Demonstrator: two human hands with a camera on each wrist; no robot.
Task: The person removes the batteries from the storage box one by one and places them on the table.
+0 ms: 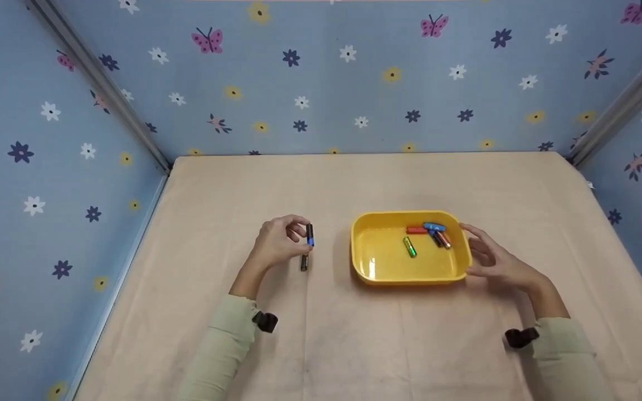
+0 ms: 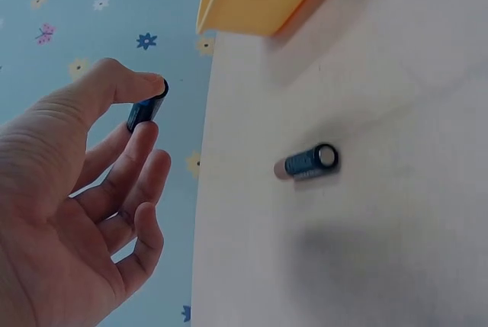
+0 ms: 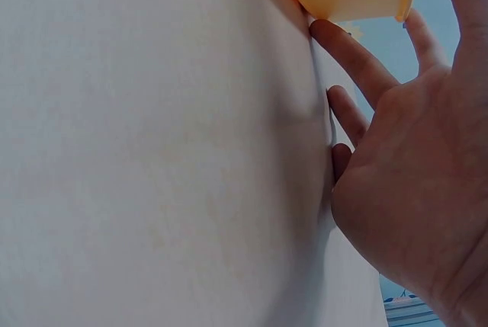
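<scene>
Between the thumb and fingertips of my left hand (image 1: 279, 243) is a small black-and-blue battery (image 1: 310, 235), pinched above the table. A second dark battery (image 2: 311, 161) lies on the cloth just below that hand. To the right stands a yellow plastic tub (image 1: 385, 259). Inside it, a green battery (image 1: 409, 247) lies apart, while red (image 1: 416, 230), blue (image 1: 434, 227) and dark ones cluster toward the right end. My right hand (image 1: 502, 268) is at the tub's right end, its extended, spread fingers right at the wall and rim.
A pale cloth (image 1: 354, 345) covers the table. Blue panels (image 1: 326, 83) with flowers and butterflies enclose its back and both sides, joined by grey metal posts (image 1: 106, 83) at the corners. A black wrist camera (image 1: 266, 321) sits on each sleeve cuff.
</scene>
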